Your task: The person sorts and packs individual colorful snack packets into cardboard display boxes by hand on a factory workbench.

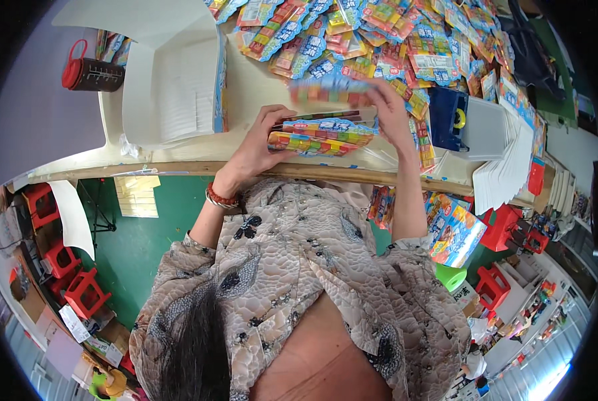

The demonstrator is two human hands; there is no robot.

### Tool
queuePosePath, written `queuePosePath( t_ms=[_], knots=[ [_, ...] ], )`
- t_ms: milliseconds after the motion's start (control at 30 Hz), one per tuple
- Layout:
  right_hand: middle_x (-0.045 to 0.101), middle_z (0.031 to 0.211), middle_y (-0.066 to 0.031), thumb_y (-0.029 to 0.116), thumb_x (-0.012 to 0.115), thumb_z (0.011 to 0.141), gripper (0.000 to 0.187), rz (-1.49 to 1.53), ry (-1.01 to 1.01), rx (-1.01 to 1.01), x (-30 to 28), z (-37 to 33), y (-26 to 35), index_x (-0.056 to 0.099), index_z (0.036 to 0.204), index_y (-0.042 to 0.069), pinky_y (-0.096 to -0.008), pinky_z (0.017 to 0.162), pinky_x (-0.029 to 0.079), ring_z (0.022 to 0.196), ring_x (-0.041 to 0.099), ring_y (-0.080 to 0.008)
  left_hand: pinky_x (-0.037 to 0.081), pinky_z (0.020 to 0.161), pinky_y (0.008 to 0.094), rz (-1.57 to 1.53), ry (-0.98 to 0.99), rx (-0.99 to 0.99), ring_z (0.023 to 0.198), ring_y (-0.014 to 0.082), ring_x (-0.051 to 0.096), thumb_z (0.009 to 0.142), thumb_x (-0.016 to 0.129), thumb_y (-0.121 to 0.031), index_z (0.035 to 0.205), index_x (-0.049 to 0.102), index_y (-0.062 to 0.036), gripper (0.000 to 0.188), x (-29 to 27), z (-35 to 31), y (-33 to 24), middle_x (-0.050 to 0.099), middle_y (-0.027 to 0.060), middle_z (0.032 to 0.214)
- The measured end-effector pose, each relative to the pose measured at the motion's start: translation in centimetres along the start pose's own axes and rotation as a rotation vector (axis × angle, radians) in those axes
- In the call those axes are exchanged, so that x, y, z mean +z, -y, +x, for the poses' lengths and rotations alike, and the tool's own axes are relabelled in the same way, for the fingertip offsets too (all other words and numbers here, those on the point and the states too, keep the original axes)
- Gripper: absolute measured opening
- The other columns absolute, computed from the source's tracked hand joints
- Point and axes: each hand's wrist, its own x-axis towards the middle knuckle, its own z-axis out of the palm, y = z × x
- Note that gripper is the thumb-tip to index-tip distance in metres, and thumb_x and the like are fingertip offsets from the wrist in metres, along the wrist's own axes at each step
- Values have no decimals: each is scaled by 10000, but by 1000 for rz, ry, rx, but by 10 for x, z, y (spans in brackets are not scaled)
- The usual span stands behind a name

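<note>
My left hand (pixel 260 142) is closed around the left end of a small stack of colourful candy packets (pixel 322 142), held at the table's near edge. The packets have blue wavy headers and rows of red, yellow and green pieces. Above the stack, my right hand (pixel 391 115) grips one more candy packet (pixel 329 92) by its right end; this packet is smeared by motion. A large heap of the same packets (pixel 379 47) covers the far middle and right of the table.
Left of my hands stands an open white box (pixel 172 87), with a dark bottle with a red cap (pixel 93 73) beside it. To the right are a blue tape dispenser (pixel 449 119) and a fanned stack of white card sheets (pixel 506 164). Red stools (pixel 85 293) stand on the green floor.
</note>
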Motion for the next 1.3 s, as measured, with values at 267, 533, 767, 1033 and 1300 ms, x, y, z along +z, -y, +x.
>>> queuePosePath(
  t_ms=[267, 533, 767, 1033, 1300],
  knots=[
    [617, 1129, -33, 221, 531, 965, 290, 213, 369, 389, -2, -14, 13, 597, 1190, 51, -282, 914, 433, 1029, 563, -124, 348, 1077, 373, 26, -68, -64, 1289, 271, 398, 657, 866, -124, 1468, -205, -61, 1345, 9, 10, -8, 298, 186, 1444],
    [576, 1150, -92, 115, 701, 758, 274, -486, 9, -169, 9, -60, 56, 666, 1015, 27, -357, 885, 430, 1102, 524, -204, 370, 1054, 360, 2, -40, -92, 1252, 266, 433, 683, 845, -115, 1487, -135, -52, 1270, 8, 6, -6, 374, 191, 1370],
    [647, 951, -59, 28, 625, 866, 107, -85, -343, -203, 5, -69, 60, 679, 958, 19, -269, 757, 479, 846, 603, -160, 402, 1030, 351, -36, -16, -3, 1222, 279, 463, 711, 777, -45, 1493, 196, -93, 975, -3, 10, -3, 437, 152, 1281],
    [653, 996, -65, 133, 551, 962, 200, -62, -144, 17, 3, -5, 14, 630, 1071, -14, -270, 856, 449, 939, 580, -129, 370, 1067, 360, 112, -132, 109, 1272, 273, 423, 660, 844, -82, 1492, 152, -79, 1083, 7, 13, -7, 369, 148, 1371],
    [592, 993, -85, 195, 690, 826, 321, -316, -211, -326, 21, -29, 53, 646, 1127, 91, -345, 884, 414, 995, 558, -238, 356, 1082, 365, -167, -104, -76, 1298, 274, 387, 633, 879, -137, 1502, 57, -67, 1198, 11, 14, -10, 321, 159, 1393]
  ],
)
